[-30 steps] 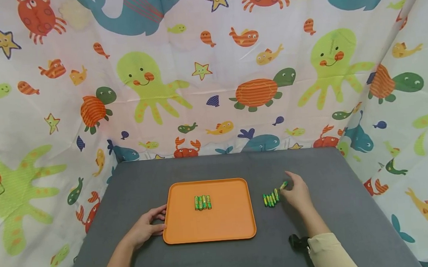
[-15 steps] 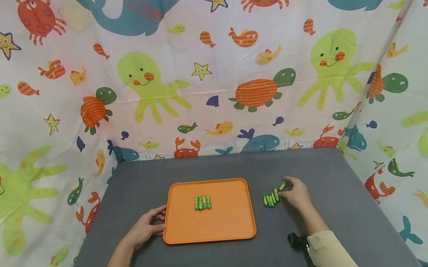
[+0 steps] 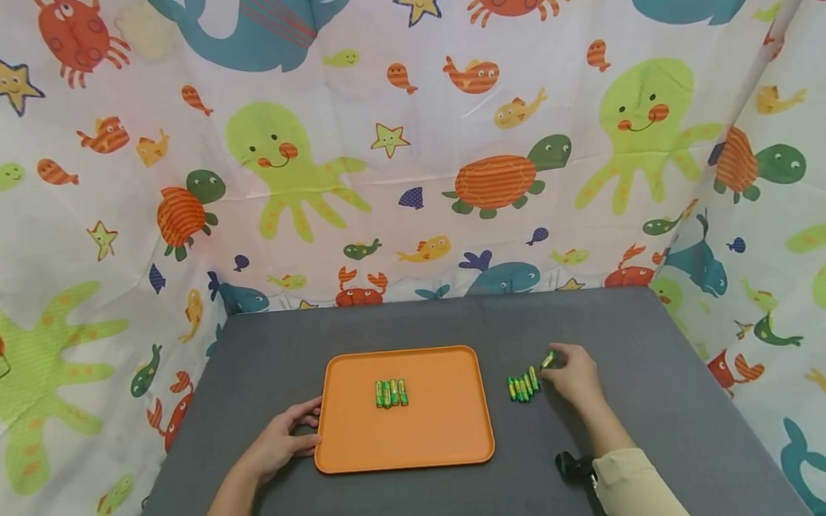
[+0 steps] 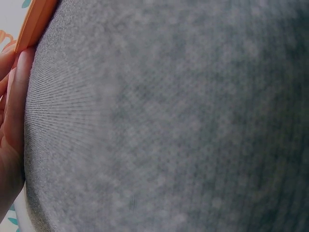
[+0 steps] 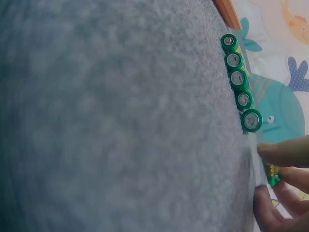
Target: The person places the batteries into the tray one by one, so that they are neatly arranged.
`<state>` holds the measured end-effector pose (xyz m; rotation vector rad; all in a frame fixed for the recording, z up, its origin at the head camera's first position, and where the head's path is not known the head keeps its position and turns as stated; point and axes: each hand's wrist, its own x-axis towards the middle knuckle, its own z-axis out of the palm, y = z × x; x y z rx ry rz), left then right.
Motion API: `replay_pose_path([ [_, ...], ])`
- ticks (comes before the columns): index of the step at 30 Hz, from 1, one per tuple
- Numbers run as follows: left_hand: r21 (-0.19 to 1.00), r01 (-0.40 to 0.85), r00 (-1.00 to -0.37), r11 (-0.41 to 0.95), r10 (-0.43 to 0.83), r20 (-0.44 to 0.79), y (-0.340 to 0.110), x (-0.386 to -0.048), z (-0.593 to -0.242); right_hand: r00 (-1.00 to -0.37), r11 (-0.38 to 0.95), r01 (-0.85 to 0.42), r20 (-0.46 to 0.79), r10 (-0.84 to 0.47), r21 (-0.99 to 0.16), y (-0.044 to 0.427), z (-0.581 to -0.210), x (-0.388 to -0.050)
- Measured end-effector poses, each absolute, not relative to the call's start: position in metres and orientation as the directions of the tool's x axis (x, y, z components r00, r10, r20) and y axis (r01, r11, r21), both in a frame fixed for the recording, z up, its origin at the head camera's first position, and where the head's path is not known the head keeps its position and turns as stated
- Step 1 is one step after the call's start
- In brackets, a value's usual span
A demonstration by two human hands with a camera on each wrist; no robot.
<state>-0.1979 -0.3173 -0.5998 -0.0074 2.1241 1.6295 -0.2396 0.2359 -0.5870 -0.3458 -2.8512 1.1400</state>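
Note:
My left hand (image 3: 275, 445) rests its fingers and thumb against the left edge of an orange tray (image 3: 404, 442); the tray's edge also shows above the fingers in the left wrist view. Several green-and-yellow batteries (image 3: 391, 393) stand side by side on the tray. Right of the tray, another row of batteries (image 5: 238, 77) lies on the grey table, their ends facing the right wrist camera. Just beyond that row's right end, my right hand (image 3: 575, 374) pinches a single tilted battery (image 3: 549, 359) between thumb and fingers, which partly cover it in the right wrist view.
A grey cloth-covered table (image 3: 430, 505) spreads around the tray. Behind it and along both sides hangs a white curtain (image 3: 394, 195) printed with sea animals. Dark wrist-worn devices sit at both sleeves.
The right index finger, raised a second ago, has come down onto the battery. The left hand, the tray and both battery rows stay where they were.

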Motion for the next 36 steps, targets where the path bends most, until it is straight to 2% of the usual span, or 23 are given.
replay_pose_path([
  [5,0.914,-0.273,-0.892,0.3,0.277,-0.357,-0.318,-0.198,-0.6,-0.972,0.607,0.148,0.0,0.236,-0.781,0.237,-0.586,-0.238],
  [14,0.917,-0.265,-0.893,0.297,0.283,-0.35,-0.319,-0.197,-0.601,-0.979,0.434,0.117,-0.029,0.203,-0.893,0.234,-0.575,-0.236],
  [22,0.916,-0.267,-0.898,0.298,0.269,-0.349,-0.319,-0.198,-0.603,-0.979,0.364,0.109,-0.037,0.199,-0.925,0.218,-0.563,-0.233],
  [36,0.916,-0.272,-0.892,0.295,0.28,-0.355,-0.319,-0.198,-0.601,-0.991,0.319,0.122,-0.101,0.083,-0.94,0.188,-0.551,-0.229],
])
